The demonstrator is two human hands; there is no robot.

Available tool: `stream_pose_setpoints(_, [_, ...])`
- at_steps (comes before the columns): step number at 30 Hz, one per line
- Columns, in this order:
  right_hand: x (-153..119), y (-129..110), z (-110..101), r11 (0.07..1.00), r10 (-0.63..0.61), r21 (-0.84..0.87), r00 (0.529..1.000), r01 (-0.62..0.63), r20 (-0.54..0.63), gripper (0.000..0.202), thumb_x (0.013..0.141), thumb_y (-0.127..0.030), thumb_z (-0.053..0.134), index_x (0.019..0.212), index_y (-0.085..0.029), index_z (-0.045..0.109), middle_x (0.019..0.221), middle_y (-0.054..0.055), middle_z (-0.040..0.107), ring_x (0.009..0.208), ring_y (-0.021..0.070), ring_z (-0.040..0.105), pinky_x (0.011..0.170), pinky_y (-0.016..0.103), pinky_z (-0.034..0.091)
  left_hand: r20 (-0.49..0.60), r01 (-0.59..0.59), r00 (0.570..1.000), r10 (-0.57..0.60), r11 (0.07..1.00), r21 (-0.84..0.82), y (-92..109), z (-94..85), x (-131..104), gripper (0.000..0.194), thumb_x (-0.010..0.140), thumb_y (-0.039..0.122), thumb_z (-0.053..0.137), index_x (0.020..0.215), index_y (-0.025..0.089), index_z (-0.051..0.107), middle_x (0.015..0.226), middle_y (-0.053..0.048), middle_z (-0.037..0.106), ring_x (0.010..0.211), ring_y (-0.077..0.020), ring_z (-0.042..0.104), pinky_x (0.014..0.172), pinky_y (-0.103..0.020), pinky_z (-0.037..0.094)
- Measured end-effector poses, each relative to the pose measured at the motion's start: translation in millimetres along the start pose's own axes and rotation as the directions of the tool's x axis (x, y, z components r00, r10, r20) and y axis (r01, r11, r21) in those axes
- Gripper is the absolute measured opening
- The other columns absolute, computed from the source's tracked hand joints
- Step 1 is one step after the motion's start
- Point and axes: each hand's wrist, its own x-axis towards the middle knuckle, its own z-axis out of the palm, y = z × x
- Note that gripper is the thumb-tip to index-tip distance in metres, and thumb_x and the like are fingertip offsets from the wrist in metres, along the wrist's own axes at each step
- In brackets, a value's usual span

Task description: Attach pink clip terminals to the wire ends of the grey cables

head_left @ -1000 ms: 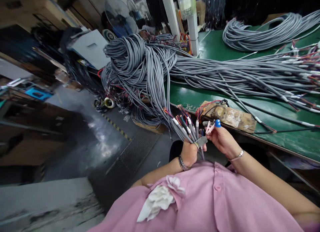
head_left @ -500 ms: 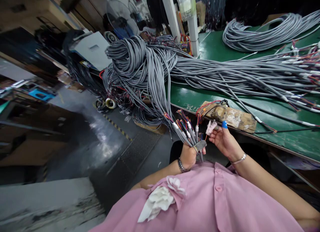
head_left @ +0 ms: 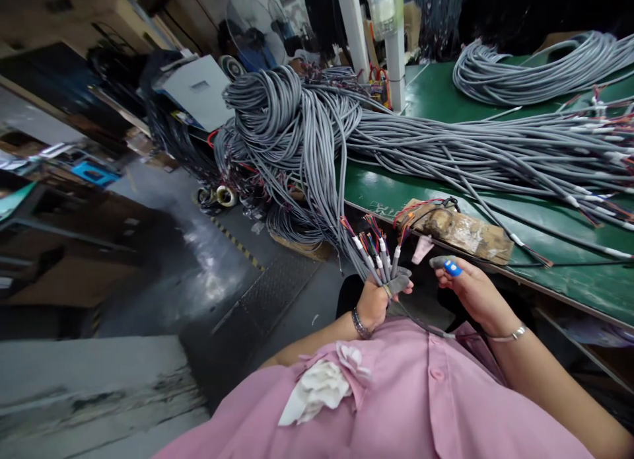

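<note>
The left hand [head_left: 374, 305] is clamped around several cables [head_left: 379, 263], in front of the bench [head_left: 366, 189] edge. The cables show grey jackets, white collars [head_left: 397, 252] and splayed, multicoloured wires [head_left: 372, 224] at their upward-tilted ends. The right hand [head_left: 475, 290] is near the pink clip [head_left: 422, 249]; whether its fingertips meet cannot be told.

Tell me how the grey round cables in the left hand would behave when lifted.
The grey round cables seem fairly stiff near the grip: their ends stand up from the left hand. Longer runs likely flop, as the drooping grey cable pile suggests. The thin multicoloured wire tips probably bend easily, being splayed.
</note>
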Motion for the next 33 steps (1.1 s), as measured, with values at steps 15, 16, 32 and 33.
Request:
stream_pose_setpoints(15, [-29,-26,30,0.891,0.034,-0.435,0.935,0.132,0.353,0.029,0.083,-0.040,0.066,0.107,-0.024,0.070,0.100,0.007,0.070,0.087,0.0226,0.063,0.079,0.033,0.051,0.002,-0.069,0.997,0.073,0.961,-0.269,38,-32.6,-16,0.040,0.071,0.055,0.069,0.074,0.015,0.067,0.065,-0.005,0.060,0.061,-0.0150,0.058,0.049,-0.024,0.034])
stream_pose_setpoints(16, [-29,-24,28,0.889,0.040,-0.441,0.935,0.128,0.353,0.030,0.083,-0.040,0.066,0.108,-0.024,0.069,0.101,0.007,0.070,0.087,0.0224,0.062,0.079,0.033,0.051,-0.032,-0.080,0.997,0.074,0.951,-0.297,47,-37.4,-17,0.040,0.071,0.055,0.069,0.072,0.016,0.066,0.064,-0.004,0.058,0.059,-0.0142,0.056,0.049,-0.024,0.035])
stream_pose_setpoints(32, [53,64,3,0.501,0.405,-0.861,0.854,0.091,0.326,0.028,0.069,-0.044,0.072,0.083,-0.020,0.072,0.079,0.009,0.072,0.074,0.0220,0.067,0.070,0.030,0.048,-0.092,-0.107,0.993,0.076,0.904,-0.413,76,-40.6,-15,0.042,0.076,0.058,0.063,0.072,0.016,0.063,0.065,-0.002,0.054,0.056,-0.0112,0.052,0.048,-0.023,0.036])
stream_pose_setpoints(33, [53,61,3,0.480,0.399,-0.872,0.863,0.094,0.312,0.028,0.069,-0.043,0.073,0.085,-0.019,0.072,0.081,0.010,0.072,0.076,0.0231,0.067,0.071,0.030,0.047,-0.089,-0.099,0.994,0.068,0.907,-0.410,74,-40.3,-14,0.043,0.076,0.058,0.063,0.073,0.016,0.064,0.065,-0.003,0.055,0.056,-0.0114,0.053,0.049,-0.024,0.037])
